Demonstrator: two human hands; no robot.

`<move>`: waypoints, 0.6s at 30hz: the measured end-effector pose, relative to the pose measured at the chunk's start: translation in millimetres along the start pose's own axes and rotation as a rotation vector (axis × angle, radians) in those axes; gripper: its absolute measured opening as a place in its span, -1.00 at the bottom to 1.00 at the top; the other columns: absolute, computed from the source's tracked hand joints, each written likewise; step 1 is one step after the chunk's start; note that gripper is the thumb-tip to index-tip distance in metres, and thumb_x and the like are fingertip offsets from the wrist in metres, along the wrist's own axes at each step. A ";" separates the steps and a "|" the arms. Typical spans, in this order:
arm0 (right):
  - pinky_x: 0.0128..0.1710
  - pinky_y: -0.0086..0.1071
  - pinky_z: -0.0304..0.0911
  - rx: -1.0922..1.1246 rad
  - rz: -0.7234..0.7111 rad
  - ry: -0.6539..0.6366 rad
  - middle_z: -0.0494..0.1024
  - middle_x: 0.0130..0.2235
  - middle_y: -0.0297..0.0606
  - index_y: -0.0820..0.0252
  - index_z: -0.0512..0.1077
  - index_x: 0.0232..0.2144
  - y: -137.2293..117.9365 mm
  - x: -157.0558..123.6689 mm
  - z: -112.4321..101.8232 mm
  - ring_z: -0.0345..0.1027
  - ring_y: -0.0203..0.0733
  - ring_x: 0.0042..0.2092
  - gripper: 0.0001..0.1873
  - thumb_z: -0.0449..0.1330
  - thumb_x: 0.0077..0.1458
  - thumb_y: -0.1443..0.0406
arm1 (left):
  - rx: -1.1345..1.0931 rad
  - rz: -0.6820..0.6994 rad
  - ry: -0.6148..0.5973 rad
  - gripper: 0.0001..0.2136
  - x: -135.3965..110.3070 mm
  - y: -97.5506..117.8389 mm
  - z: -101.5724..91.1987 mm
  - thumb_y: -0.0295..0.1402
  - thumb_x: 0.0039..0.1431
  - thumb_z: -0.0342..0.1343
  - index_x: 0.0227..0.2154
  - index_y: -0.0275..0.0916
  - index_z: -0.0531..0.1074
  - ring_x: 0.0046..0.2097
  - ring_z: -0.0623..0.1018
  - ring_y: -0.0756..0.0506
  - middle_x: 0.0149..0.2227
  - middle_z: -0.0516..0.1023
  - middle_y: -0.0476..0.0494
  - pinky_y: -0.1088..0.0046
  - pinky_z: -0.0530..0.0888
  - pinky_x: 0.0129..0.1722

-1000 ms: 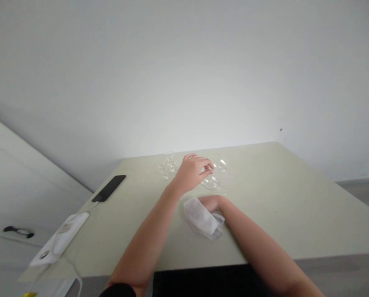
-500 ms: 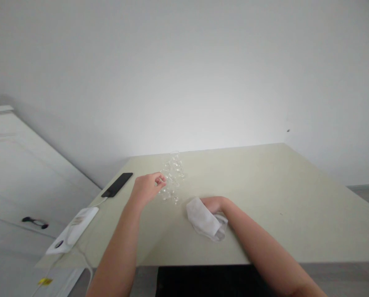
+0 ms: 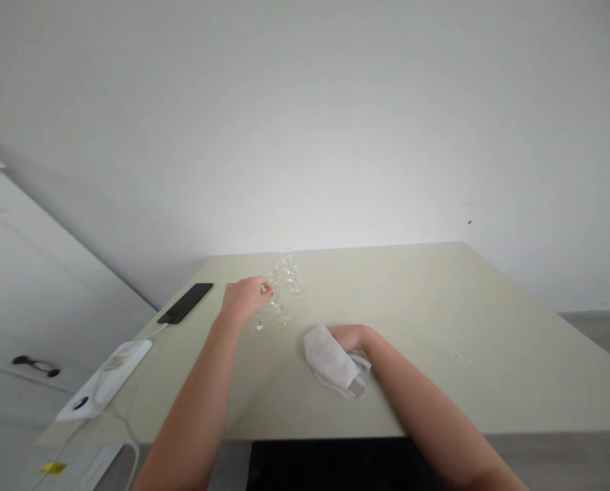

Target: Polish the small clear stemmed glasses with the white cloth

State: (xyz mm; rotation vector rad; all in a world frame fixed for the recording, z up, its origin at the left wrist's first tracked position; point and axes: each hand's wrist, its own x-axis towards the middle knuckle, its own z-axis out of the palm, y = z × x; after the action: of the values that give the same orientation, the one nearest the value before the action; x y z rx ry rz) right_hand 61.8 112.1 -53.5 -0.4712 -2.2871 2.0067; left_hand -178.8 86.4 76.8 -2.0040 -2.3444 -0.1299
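My left hand [image 3: 244, 298] reaches over the pale table [image 3: 438, 327] with its fingers pinched on a clear glass piece among a cluster of clear glassware [image 3: 283, 283] near the far edge. A small clear bit [image 3: 258, 326] lies just under that hand. My right hand [image 3: 350, 336] rests on the table near the middle, curled around a crumpled white cloth [image 3: 333, 363].
A black phone [image 3: 185, 303] lies at the table's left edge with a cable running to a white device [image 3: 105, 382] at the near-left corner. A white cabinet with a dark handle [image 3: 33, 365] stands to the left. A plain wall rises behind.
My left hand moved from the glassware right of centre over to the left, carrying clear glass with it to the cluster at the back. My right hand stayed on the cloth.
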 end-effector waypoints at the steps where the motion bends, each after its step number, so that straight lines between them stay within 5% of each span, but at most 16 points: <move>1: 0.03 -0.29 0.32 0.003 -0.001 0.002 0.63 -0.25 -0.14 0.36 0.52 -0.29 -1.4 -0.4 0.9 0.48 -0.03 -0.07 -0.75 0.33 -0.10 0.37 | -0.007 -0.002 -0.006 -0.79 1.9 1.4 0.5 -0.13 0.12 0.09 -0.31 -0.08 0.55 -0.19 0.60 -0.18 -0.25 0.66 -0.08 0.36 0.36 -0.20; 10: 0.06 -0.31 0.29 -0.030 -0.027 0.014 0.62 -0.16 -0.08 0.37 0.53 -0.25 -5.5 -0.1 1.7 0.46 0.01 0.00 -0.67 0.38 -0.12 0.31 | -0.025 -0.026 0.019 -0.77 7.1 7.8 4.2 -0.12 0.09 0.08 -0.31 -0.08 0.55 -0.18 0.60 -0.22 -0.28 0.65 -0.09 0.31 0.38 -0.17; 18: 0.09 -0.32 0.25 -0.034 -0.019 0.021 0.62 -0.19 -0.10 0.38 0.52 -0.27 -1.9 -1.2 1.6 0.43 0.00 0.02 -0.71 0.35 -0.08 0.31 | -0.133 -0.033 0.144 -0.65 -9.4 8.6 12.3 -0.13 0.08 0.07 -0.09 -0.06 0.49 -0.20 0.59 -0.14 -0.29 0.62 -0.01 0.39 0.38 -0.18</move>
State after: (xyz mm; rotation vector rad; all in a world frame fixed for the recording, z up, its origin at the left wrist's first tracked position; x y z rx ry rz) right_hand 62.2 110.0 -51.7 -0.4692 -2.3079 1.9476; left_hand -168.7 79.8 63.8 -1.9382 -2.3359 -0.4276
